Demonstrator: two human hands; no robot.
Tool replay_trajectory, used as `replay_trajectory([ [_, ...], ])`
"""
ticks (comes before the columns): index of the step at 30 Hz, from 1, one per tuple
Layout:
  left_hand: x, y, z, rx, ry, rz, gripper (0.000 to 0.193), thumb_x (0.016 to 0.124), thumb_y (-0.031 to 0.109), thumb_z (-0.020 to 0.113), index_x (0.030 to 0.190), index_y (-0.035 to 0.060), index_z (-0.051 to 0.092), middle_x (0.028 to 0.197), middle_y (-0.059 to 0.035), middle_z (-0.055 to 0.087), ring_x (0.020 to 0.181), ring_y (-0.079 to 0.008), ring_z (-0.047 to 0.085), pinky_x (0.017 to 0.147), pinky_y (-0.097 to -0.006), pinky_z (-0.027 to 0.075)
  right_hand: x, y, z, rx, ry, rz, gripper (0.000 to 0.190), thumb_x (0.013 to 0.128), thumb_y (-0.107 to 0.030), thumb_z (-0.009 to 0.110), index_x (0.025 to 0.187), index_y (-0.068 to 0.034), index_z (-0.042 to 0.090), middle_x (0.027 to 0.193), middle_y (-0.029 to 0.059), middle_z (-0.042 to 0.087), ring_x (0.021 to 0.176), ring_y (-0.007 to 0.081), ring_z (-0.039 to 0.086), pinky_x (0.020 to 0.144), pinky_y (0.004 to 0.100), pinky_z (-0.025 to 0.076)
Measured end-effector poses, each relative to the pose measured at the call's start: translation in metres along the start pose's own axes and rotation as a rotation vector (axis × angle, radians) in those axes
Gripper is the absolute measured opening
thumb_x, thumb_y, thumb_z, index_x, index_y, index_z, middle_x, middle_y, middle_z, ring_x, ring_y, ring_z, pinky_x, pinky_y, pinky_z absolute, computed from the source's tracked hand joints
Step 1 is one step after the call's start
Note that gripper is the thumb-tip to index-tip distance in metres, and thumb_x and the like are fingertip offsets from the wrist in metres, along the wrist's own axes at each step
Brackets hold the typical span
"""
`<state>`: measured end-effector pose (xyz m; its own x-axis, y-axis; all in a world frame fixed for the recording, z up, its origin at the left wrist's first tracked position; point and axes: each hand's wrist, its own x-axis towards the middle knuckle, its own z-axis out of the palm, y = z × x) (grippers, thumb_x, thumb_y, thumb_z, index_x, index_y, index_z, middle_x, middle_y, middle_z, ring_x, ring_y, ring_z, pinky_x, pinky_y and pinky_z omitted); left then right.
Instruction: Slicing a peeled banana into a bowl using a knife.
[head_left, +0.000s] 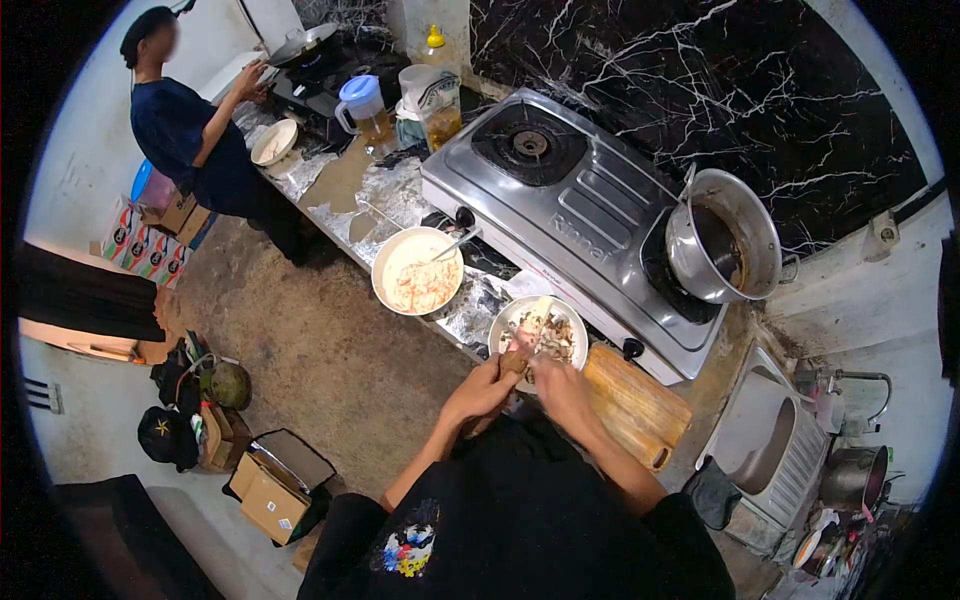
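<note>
Over a white bowl (496, 335) of chopped brown and pale food, my left hand (484, 390) grips a flat tool (534, 324) by its rounded brown handle. The tool's pale, food-smeared part points away from me above the bowl; blur hides its exact kind. My right hand (559, 386) is close beside the handle, blurred by motion, so what its fingers hold or touch is unclear. A wooden cutting board (637, 405) lies right of the bowl. To the left stands a larger bowl (380, 289) of creamy mix with orange shreds and a metal spoon (454, 244).
A Rinnai two-burner gas stove (592, 195) bears a metal pot (679, 244) on its right burner. A steel sink (757, 442) is at right. Another person (187, 142) stands far left by a pan (304, 45). Pitchers (365, 105) stand behind; an open box (274, 495) is on the floor.
</note>
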<state>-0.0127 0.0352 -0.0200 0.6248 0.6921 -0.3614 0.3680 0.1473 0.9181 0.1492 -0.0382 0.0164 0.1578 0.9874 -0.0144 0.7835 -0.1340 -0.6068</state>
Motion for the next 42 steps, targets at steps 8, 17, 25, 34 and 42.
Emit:
replay_trajectory([
  [8, 0.006, -0.009, -0.002, 0.107, -0.025, 0.000, 0.056, 0.090, 0.031, 0.054, 0.128, -0.0080, 0.042, 0.097, -0.0178, 0.062, 0.086, -0.0235, 0.062, 0.077, -0.0358, 0.049, 0.003, 0.001, -0.001, 0.040, -0.010, -0.105, 0.026, 0.096, -0.015, 0.045, 0.086, 0.004, 0.060, 0.067, 0.0262, 0.062, 0.061, 0.0403, 0.064, 0.056, 0.0494, 0.050],
  [17, 0.001, 0.031, 0.005, 0.071, -0.042, -0.134, 0.052, 0.090, 0.030, 0.055, 0.124, -0.0074, 0.043, 0.084, -0.0164, 0.063, 0.073, -0.0231, 0.063, 0.068, -0.0357, 0.050, 0.004, 0.011, -0.023, 0.037, -0.101, -0.070, 0.029, 0.098, -0.021, 0.046, 0.091, 0.004, 0.058, 0.070, 0.0272, 0.062, 0.069, 0.0444, 0.063, 0.059, 0.0513, 0.048],
  [25, -0.006, 0.051, 0.021, 0.138, 0.038, -0.084, 0.049, 0.088, 0.028, 0.054, 0.117, -0.0103, 0.044, 0.077, -0.0246, 0.062, 0.073, -0.0355, 0.065, 0.069, -0.0426, 0.049, 0.005, 0.025, -0.034, 0.093, -0.130, -0.022, 0.027, 0.098, -0.022, 0.046, 0.097, 0.003, 0.057, 0.075, 0.0290, 0.060, 0.073, 0.0487, 0.059, 0.064, 0.0545, 0.046],
  [34, -0.014, 0.051, 0.049, 0.154, 0.117, -0.101, 0.049, 0.087, 0.029, 0.054, 0.117, -0.0090, 0.044, 0.087, -0.0324, 0.061, 0.088, -0.0456, 0.062, 0.077, -0.0461, 0.048, 0.005, 0.044, -0.039, 0.159, -0.174, 0.056, 0.027, 0.097, -0.023, 0.048, 0.088, 0.002, 0.056, 0.071, 0.0266, 0.060, 0.072, 0.0475, 0.060, 0.062, 0.0539, 0.046],
  [42, -0.020, 0.052, 0.070, 0.213, 0.257, -0.021, 0.049, 0.087, 0.027, 0.058, 0.117, -0.0086, 0.042, 0.088, -0.0332, 0.060, 0.091, -0.0481, 0.060, 0.077, -0.0478, 0.047, -0.004, 0.039, -0.054, 0.120, -0.182, -0.050, 0.024, 0.096, -0.016, 0.043, 0.093, 0.002, 0.059, 0.078, 0.0274, 0.063, 0.073, 0.0451, 0.063, 0.063, 0.0548, 0.049],
])
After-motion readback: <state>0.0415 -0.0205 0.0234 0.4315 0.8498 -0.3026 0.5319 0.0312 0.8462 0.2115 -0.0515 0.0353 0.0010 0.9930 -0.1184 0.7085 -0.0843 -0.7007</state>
